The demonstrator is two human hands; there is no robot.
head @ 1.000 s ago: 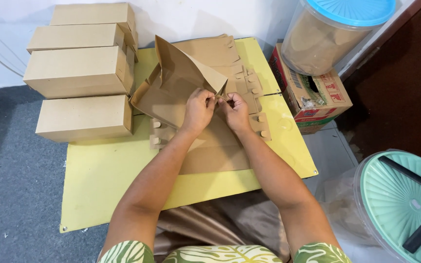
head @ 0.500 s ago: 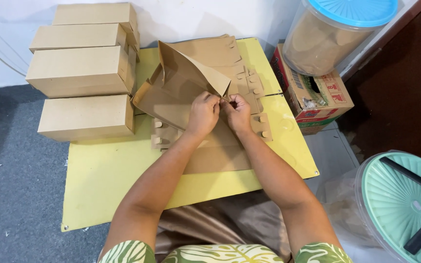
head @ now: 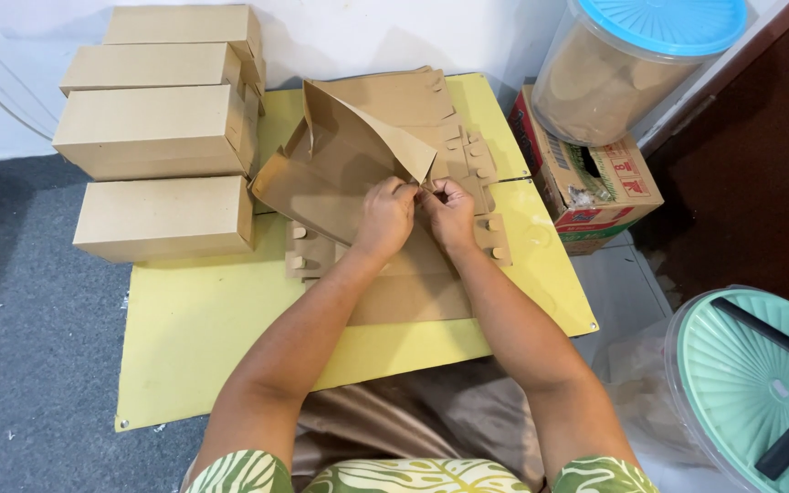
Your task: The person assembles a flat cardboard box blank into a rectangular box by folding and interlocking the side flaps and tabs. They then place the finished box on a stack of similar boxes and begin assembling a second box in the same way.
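Head view, single frame. Both hands are working at the centre of a yellow board (head: 230, 338) lying on grey floor (head: 29, 347).

Left hand (head: 385, 215): fingers are curling closed, pinching the edge of a half-folded brown cardboard blank (head: 349, 164). Right hand (head: 449, 212): also closing in a pinch on the same blank, at the flap edge just beside the left hand, at its 3 o'clock. The fingertips of the two hands are nearly touching.

The blank is sitting at the middle of the board, toward 12 o'clock from the hands; one panel is standing up and tilting toward 1 o'clock, forming a pointed fold. It is resting on a stack of flat cut blanks (head: 413, 292) with tabbed edges, which is spreading from under the hands toward 6 o'clock.

Surroundings: four closed cardboard boxes (head: 152, 132) are lying at 10 o'clock, the nearest overlapping the board's left edge. A clear tub with a blue lid (head: 632, 73) is standing at 2 o'clock, on or just behind a printed red-and-white carton (head: 595, 183). A clear container with a green lid (head: 760, 383) is sitting at 4 o'clock, well apart from the hands.
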